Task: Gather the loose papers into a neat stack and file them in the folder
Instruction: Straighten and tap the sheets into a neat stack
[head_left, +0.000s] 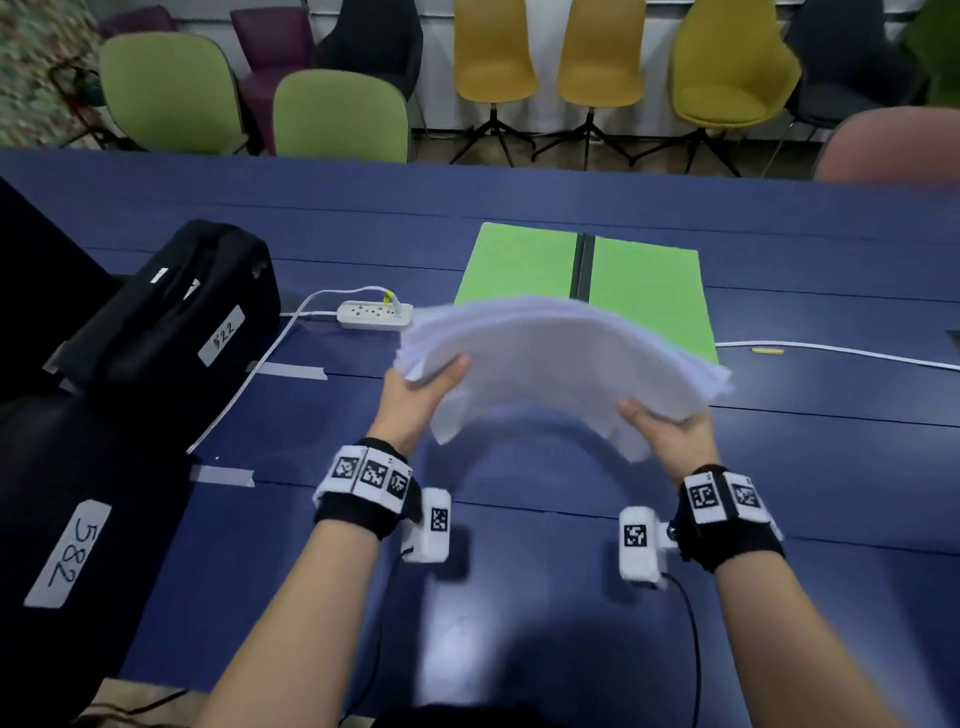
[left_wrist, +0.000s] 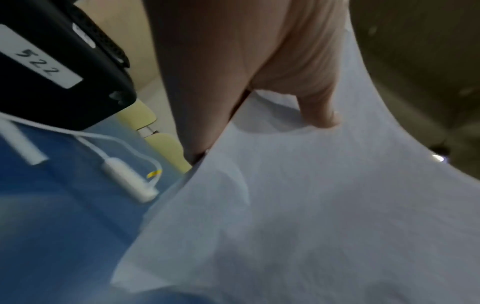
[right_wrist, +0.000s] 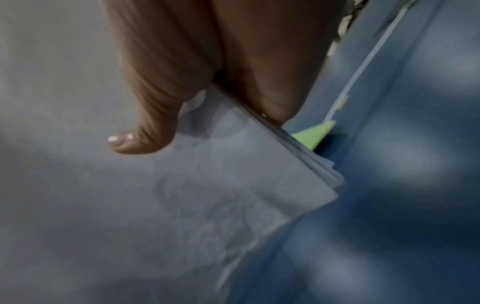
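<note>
A thick stack of white papers (head_left: 556, 358) hangs in the air above the blue table (head_left: 519, 519), bowed upward in the middle. My left hand (head_left: 421, 395) pinches its left end, thumb on top. My right hand (head_left: 670, 431) pinches its right end the same way. The stack's edges are slightly fanned, with a few sheets drooping below. In the left wrist view my left hand (left_wrist: 298, 82) presses its thumb on the top sheet of the papers (left_wrist: 311, 205). In the right wrist view my right hand (right_wrist: 207, 82) clamps the papers (right_wrist: 207, 195) at the corner. An open green folder (head_left: 644, 291) lies flat just beyond the stack.
A black bag (head_left: 171, 322) labelled 522 sits at the left, beside a white power strip (head_left: 374, 315) with its cable. Another black case (head_left: 67, 519) labelled 582 is at the near left. A white cable (head_left: 831, 351) runs right of the folder. Chairs (head_left: 722, 73) line the far side.
</note>
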